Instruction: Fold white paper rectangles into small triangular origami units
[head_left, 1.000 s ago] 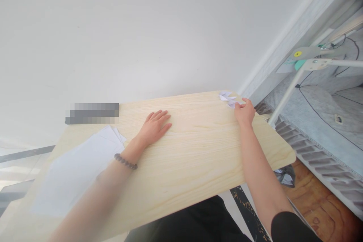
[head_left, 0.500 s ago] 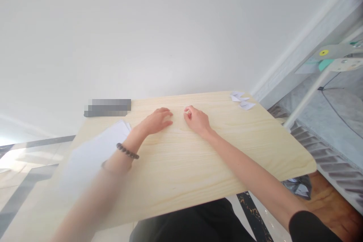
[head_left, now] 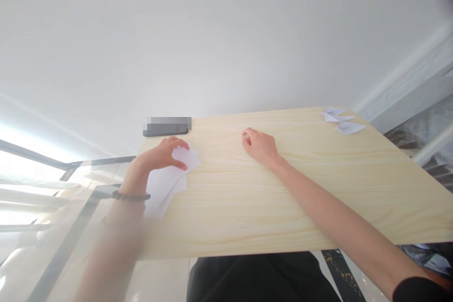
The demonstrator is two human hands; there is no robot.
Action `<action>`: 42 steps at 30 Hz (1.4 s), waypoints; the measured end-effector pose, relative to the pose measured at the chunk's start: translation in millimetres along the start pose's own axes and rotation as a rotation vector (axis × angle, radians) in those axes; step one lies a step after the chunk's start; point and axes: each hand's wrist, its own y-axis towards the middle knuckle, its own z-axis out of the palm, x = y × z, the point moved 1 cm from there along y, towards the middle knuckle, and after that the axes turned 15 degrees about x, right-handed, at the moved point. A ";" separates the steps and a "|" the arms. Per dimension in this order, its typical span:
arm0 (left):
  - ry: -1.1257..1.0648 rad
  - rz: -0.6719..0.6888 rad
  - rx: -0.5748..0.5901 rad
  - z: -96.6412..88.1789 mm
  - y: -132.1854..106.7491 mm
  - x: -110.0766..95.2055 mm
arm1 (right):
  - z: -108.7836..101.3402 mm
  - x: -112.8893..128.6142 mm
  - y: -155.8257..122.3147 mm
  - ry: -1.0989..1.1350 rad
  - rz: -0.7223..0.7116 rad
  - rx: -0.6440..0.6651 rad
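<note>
Nearest, dark clothing point(head_left: 255, 278) shows below the front edge of the bench point(head_left: 219, 226). White sheets point(head_left: 161, 191) lie loosely overlapped at the bench's left end, partly under the left hand point(head_left: 161, 155), whose thumb and fingers are parted in a wide curve over the uppermost paper; I cannot tell whether the tips touch it. The step in hand looks like getting at a sheet, and that seems to call for a light pinch on one edge, leaving the others flat. The right hand point(head_left: 261, 145) rests half curled mid-bench, nothing visible in it, its palm hidden. Farther back sit a blurred-out dark object point(head_left: 166, 130) on the left and folded paper pieces point(head_left: 349, 127) in the right corner, before a pale wall point(head_left: 226, 33).
</note>
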 end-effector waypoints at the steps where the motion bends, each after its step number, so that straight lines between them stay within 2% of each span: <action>1: -0.005 0.001 -0.036 -0.3 2.6 -0.8 | 0.1 0.0 -0.2 0.002 0.000 0.000; 9: -0.017 0.019 -0.094 -0.4 6.9 -2.7 | 2.3 -1.8 -1.8 0.018 -0.030 -0.030; 17: -0.008 -0.038 -0.032 -5.2 5.1 -0.7 | 1.8 -1.7 -2.5 0.024 -0.029 -0.024; 25: -0.051 0.022 0.170 -33.3 -11.0 -26.7 | 1.1 -1.4 -2.6 0.039 -0.024 -0.012; 28: -0.133 0.085 0.183 -41.4 -7.3 -40.0 | 1.2 -0.7 -1.7 0.051 -0.018 -0.008; 31: -0.251 0.137 0.129 -37.8 12.9 -55.3 | 0.1 -2.6 -1.4 0.088 -0.020 -0.005; 33: -0.247 0.182 0.068 -29.0 33.8 -68.3 | -1.8 -7.0 -2.5 0.156 -0.030 0.007; 37: -0.157 0.245 -0.143 -4.0 73.3 -95.4 | -7.1 -20.9 -6.9 0.319 -0.085 0.001; 40: -0.035 0.190 -0.290 14.3 87.1 -107.5 | -9.6 -28.2 -8.5 0.368 -0.129 -0.015; 42: 0.031 0.153 -0.341 23.1 88.6 -111.0 | -10.1 -29.2 -8.4 0.368 -0.149 -0.021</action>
